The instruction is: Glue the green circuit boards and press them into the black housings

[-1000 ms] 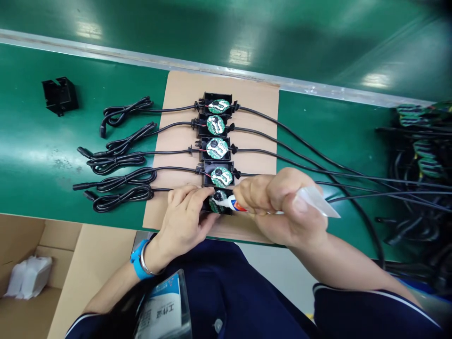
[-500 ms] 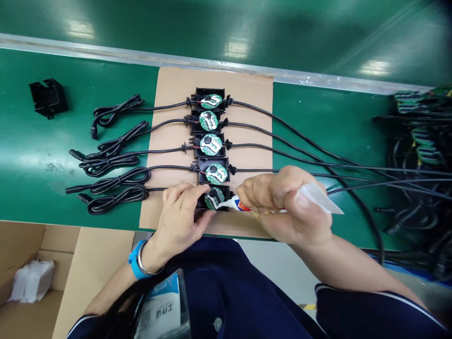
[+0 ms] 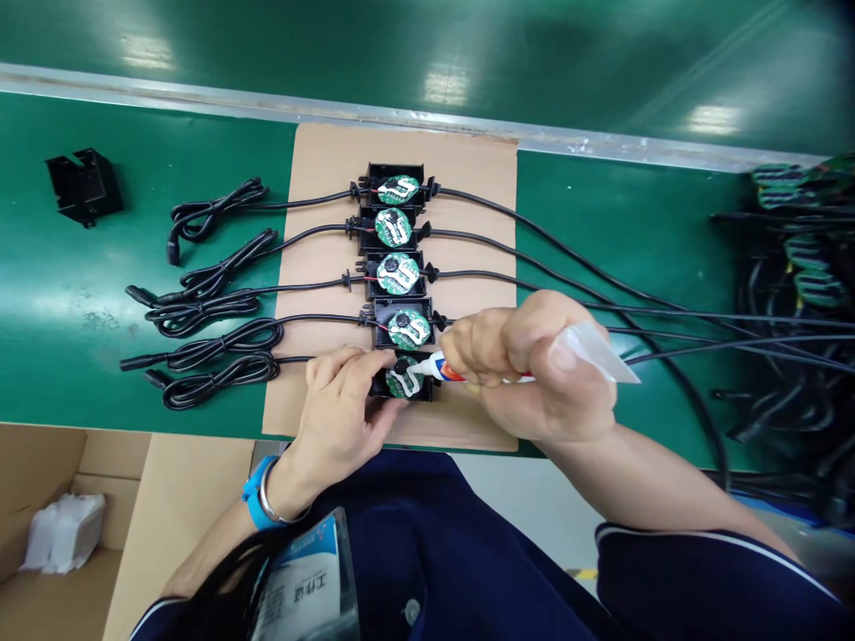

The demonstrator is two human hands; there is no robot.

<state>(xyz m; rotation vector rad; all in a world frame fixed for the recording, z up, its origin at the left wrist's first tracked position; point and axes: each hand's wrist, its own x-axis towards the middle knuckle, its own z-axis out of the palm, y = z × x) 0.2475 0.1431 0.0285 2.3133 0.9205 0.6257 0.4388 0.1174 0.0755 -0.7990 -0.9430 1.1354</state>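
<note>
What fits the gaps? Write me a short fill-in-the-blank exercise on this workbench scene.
1. The right hand squeezes a tube of white ____ onto the nearest circuit board.
2. ____ black housings lie in a row on the cardboard sheet.
3. The left hand steadies the nearest housing; its wrist wears a ____ band.

Missing words: paste; five; blue
</note>
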